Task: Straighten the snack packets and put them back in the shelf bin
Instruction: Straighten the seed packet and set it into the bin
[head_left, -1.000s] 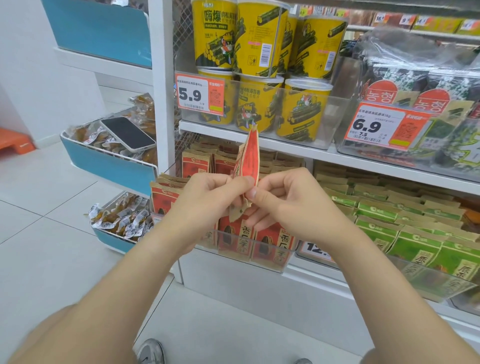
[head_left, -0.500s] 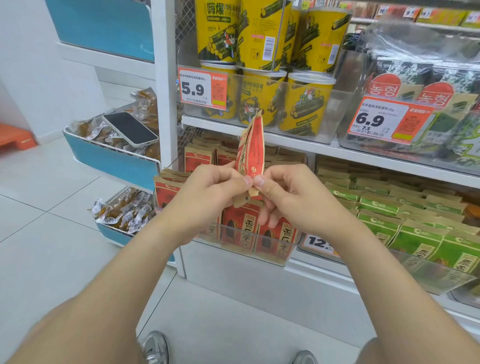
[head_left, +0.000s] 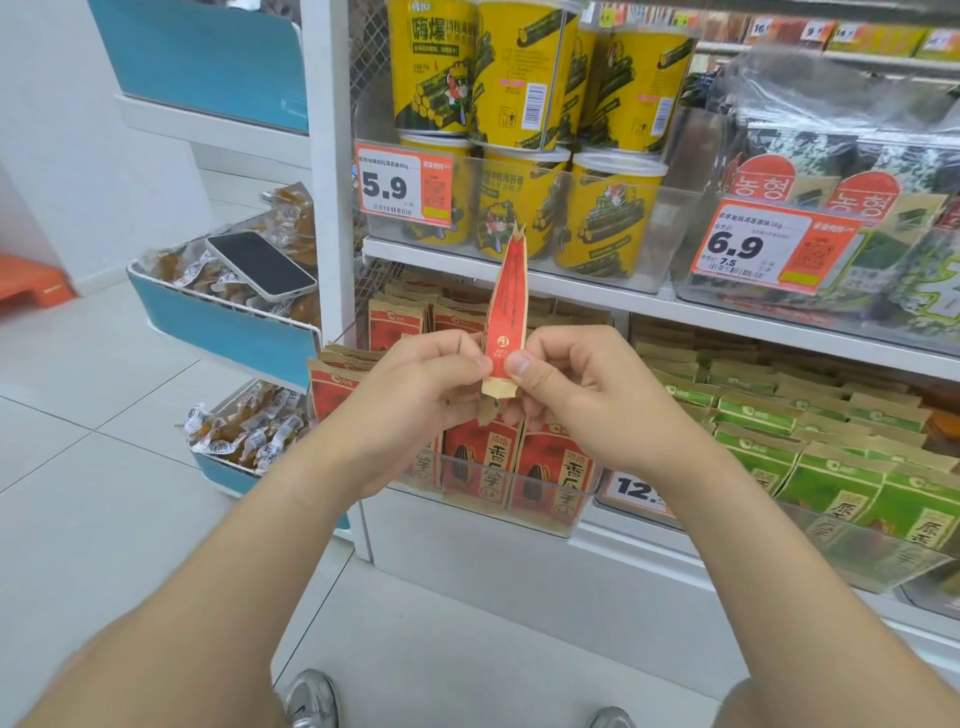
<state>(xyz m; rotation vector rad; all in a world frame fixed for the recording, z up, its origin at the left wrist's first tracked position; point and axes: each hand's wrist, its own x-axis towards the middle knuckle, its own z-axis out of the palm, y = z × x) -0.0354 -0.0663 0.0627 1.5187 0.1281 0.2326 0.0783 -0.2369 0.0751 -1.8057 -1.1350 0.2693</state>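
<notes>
Held packet: a slim red snack packet stood upright and edge-on near the middle of the view, its notched top pointing to 12 o'clock and its tan bottom seal crumpled below the thumbs.
Where it was: in the air in front of the shelf, above and clear of the shelf bin, which lay at 6 o'clock from it, behind the hands.
Likely handling: it looked light, thin and papery, likely to crease easily. Any loose filling would probably shift, so its faces would want smoothing rather than squeezing.
Best hold: judged to be the flat sealed ends or the side edges, which are stiffer than the belly.
Left hand: the left hand came in from 7 o'clock, thumb and forefinger pinching the packet's lower left side, the other fingers curled under.
Right hand: the right hand came in from 5 o'clock, thumb pressed on the packet's lower right side, fingers curled behind it in a pinch.
Thumbs: the tips nearly met across the packet.
Bin contents: matching red packets stood upright in rows.
Neighbours: green packets at 3 o'clock, yellow tubs at 12 o'clock, a phone at 10 o'clock.
</notes>
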